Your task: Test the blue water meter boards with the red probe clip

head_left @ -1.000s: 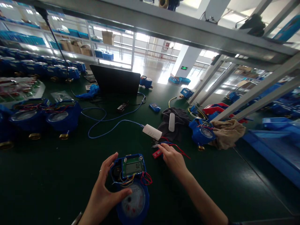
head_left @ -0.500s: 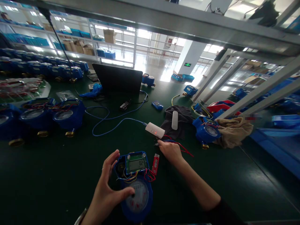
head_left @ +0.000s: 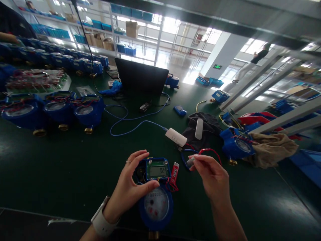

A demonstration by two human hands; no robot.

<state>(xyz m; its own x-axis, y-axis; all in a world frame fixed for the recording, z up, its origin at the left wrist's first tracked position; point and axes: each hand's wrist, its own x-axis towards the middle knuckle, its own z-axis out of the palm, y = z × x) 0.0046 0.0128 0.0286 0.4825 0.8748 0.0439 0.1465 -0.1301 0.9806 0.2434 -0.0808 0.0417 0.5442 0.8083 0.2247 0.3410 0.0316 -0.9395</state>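
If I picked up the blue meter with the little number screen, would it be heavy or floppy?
The blue meter is probably heavy for its size, since a brass-coloured fitting sticks out at the near end. Its thick body looks stiff, but the thin red wires would likely dangle. The uncovered screen may be fragile.

On the L hand (head_left: 132, 184), a thin silvery ring (head_left: 128, 161) is worn on 1 finger. At L wrist (head_left: 112, 211), a watch (head_left: 100, 210) w/ a wide, smooth, off-white strap (head_left: 102, 225) is fastened. R hand (head_left: 213, 174) & both forearms (head_left: 227, 219) are seen uncovered.
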